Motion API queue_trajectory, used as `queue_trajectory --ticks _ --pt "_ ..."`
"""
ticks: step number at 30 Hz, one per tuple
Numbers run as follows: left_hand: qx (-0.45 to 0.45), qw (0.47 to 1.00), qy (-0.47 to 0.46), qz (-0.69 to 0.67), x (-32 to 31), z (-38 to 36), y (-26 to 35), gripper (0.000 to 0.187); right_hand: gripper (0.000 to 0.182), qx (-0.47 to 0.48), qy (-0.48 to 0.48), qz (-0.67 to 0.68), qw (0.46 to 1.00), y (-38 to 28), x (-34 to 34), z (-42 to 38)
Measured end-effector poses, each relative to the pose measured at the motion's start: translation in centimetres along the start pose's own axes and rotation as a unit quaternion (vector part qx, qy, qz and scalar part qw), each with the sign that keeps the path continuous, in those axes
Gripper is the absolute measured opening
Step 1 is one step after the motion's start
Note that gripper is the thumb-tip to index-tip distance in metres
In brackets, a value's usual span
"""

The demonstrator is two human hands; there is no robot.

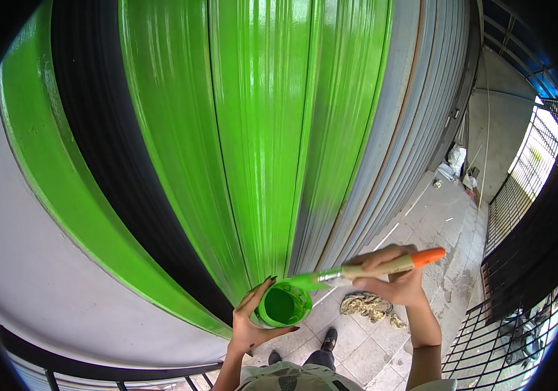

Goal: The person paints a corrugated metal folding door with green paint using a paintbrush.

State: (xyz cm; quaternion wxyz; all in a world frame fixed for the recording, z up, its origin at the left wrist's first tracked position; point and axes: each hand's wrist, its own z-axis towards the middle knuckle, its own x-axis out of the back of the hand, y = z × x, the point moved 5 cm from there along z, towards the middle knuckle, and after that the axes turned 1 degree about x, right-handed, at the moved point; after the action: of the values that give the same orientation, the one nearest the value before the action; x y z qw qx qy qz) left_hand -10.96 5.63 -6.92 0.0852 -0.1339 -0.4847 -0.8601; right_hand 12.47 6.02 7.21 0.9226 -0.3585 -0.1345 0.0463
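My left hand is wrapped round a small tub of green paint, held upright with its open top towards me. In my right hand is a paintbrush with a pale handle and an orange end. Its green, wet bristles point left, at the right rim of the tub; whether they touch it I cannot tell. Beyond my hands rises a ribbed metal shutter, bright green over its middle panels and bare grey on the right, with thinner green coverage low down near the tub.
A black strip and a green frame stand left of the panels, beside a white wall. A crumpled, stained cloth lies on the tiled floor near my feet. Black mesh fencing is at the right.
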Motion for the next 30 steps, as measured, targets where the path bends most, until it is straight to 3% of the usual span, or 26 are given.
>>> queue_trajectory --ticks 2,4,9,15,21,24,27,30 --pt "-0.030 0.999 -0.006 0.014 -0.2 0.5 0.6 0.095 0.020 -0.032 -0.074 -0.072 0.994 -0.7 -0.8 -1.0" --pt "-0.049 0.999 -0.003 0.011 -0.5 0.6 1.2 0.096 0.021 -0.003 -0.165 -0.171 0.971 -1.9 -2.1 -1.2" --pt "-0.107 0.993 -0.014 0.052 -1.0 0.9 2.4 0.091 0.028 0.080 -0.178 -0.269 0.943 -2.5 -3.3 -3.1" --pt "-0.158 0.981 -0.007 0.112 -0.6 1.0 3.7 0.085 0.036 0.081 -0.238 -0.404 0.879 -2.9 -3.2 -5.0" --pt "-0.180 0.973 -0.001 0.147 -0.2 0.9 4.9 0.084 0.029 0.025 -0.217 -0.436 0.873 -4.0 -3.0 -5.1" --pt "-0.182 0.970 0.005 0.162 -0.1 0.8 5.3 0.085 0.025 -0.047 -0.243 -0.376 0.893 -4.8 -2.7 -5.2" --pt "-0.186 0.968 0.009 0.171 -0.1 0.8 5.4 0.085 0.025 -0.089 -0.141 -0.083 0.983 -2.7 -2.8 -6.4" --pt "-0.201 0.960 0.009 0.196 -0.4 0.8 5.6 0.084 0.025 -0.106 -0.156 -0.122 0.975 -2.8 -2.7 -7.4"
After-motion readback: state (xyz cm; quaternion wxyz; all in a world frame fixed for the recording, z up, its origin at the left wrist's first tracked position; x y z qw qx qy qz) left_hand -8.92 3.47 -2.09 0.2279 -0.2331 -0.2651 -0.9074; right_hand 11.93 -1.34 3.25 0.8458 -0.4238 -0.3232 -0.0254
